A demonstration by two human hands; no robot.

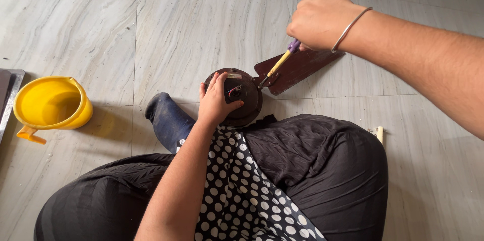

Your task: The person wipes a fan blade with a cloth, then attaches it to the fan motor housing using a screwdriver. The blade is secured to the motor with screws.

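My left hand (218,101) flat on the fan motor (237,96), fingers spread; my right hand (320,19) fist-tight around the screwdriver (279,63), tip at the blade bracket (297,70).

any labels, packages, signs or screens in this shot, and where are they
Label: one small pale rectangular sticker on top of the round dark motor, near its far edge, just beyond the left hand; its print is too small to make out.
Packages, signs, screens: none in view.
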